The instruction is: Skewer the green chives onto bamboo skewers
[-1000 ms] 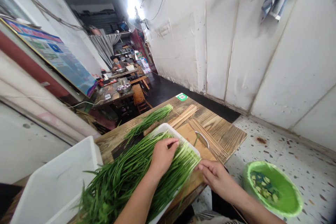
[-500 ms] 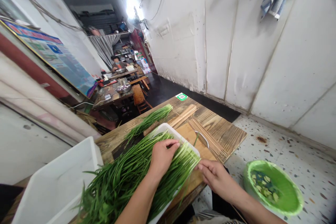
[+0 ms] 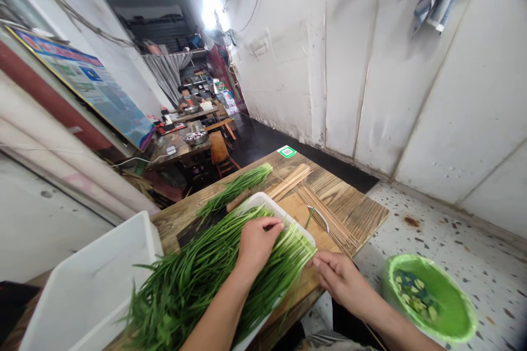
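A thick heap of garlic chives (image 3: 197, 263) lies in a white plastic tray (image 3: 280, 209), pale stem ends toward the right. My left hand (image 3: 258, 241) rests over the stems, thumb and forefinger pinched on the chives near their cut ends. At the stem ends by the tray's right corner, my right hand (image 3: 340, 277) is closed in a pinch. A thin bamboo skewer (image 3: 374, 334) shows below its wrist, in line with the pinch; its middle is hidden by the hand.
Loose bamboo skewers (image 3: 329, 216) lie beside a cutting board (image 3: 294, 208) on the wooden table (image 3: 366, 211). Another chive bunch (image 3: 239, 186) lies behind. A white bin (image 3: 88, 285) stands left, a green basin (image 3: 453, 307) on the floor right. Another person (image 3: 189, 100) sits far back.
The whole view has shifted slightly. Both hands keep nearly the same pose at the chive stems, and the far person's head is a little more raised.
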`<state>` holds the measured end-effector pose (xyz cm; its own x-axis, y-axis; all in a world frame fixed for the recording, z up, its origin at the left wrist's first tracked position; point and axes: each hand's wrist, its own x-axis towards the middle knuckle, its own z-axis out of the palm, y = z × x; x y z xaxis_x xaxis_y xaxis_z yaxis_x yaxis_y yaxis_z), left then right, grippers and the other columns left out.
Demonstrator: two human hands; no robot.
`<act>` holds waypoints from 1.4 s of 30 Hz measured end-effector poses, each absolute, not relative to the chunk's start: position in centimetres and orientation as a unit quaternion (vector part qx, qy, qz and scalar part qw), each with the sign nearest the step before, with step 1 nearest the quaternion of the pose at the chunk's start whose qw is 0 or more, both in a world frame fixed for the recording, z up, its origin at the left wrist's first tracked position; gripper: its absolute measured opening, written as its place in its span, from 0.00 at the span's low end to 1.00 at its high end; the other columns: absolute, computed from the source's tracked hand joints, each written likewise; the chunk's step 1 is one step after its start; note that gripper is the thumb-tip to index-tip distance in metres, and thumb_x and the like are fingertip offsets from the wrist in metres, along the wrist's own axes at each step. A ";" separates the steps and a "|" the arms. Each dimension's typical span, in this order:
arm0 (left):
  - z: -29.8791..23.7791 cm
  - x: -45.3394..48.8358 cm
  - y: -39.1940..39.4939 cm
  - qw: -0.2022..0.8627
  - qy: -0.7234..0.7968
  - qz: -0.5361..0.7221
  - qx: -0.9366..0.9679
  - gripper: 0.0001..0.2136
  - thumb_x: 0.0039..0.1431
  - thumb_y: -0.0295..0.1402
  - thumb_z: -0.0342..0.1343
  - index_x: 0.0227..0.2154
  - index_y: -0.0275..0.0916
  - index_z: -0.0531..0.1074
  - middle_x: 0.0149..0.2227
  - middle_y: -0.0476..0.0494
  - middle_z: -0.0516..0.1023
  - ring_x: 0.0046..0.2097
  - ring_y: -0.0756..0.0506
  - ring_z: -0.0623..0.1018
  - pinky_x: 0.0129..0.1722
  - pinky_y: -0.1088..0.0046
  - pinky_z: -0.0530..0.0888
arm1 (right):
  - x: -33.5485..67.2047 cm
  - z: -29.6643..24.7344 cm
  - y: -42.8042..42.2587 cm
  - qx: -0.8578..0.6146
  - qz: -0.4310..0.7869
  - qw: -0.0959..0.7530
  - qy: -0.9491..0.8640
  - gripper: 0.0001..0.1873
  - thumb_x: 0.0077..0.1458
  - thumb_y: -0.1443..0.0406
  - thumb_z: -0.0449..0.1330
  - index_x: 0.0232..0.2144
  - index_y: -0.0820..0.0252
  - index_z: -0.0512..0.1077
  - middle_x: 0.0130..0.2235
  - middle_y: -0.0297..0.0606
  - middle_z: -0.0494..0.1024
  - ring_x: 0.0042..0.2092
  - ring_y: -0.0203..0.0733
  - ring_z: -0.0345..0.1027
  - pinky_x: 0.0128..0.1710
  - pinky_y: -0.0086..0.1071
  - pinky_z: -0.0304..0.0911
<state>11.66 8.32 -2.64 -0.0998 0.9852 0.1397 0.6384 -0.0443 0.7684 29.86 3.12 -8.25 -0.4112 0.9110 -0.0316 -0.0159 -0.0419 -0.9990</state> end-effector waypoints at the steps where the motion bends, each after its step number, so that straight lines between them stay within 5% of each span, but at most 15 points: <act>1: -2.7 11.7 8.3 0.237 0.646 0.359 0.631 0.07 0.46 0.32 0.56 0.27 0.39 0.77 0.31 0.47 0.80 0.34 0.46 0.78 0.39 0.70 0.73 | 29.9 -8.2 3.1 -0.386 0.609 0.381 -0.578 0.17 0.58 0.55 0.48 0.29 0.62 0.67 0.16 0.23 0.50 0.17 0.29 0.41 0.16 0.24 0.39; 42: -2.7 12.4 7.6 0.200 0.610 0.362 0.675 0.07 0.48 0.27 0.54 0.28 0.40 0.78 0.32 0.47 0.79 0.36 0.48 0.76 0.42 0.71 0.71 | 29.7 -8.1 2.9 -0.409 0.587 0.384 -0.583 0.18 0.58 0.54 0.48 0.29 0.62 0.66 0.15 0.23 0.50 0.17 0.29 0.43 0.16 0.24 0.40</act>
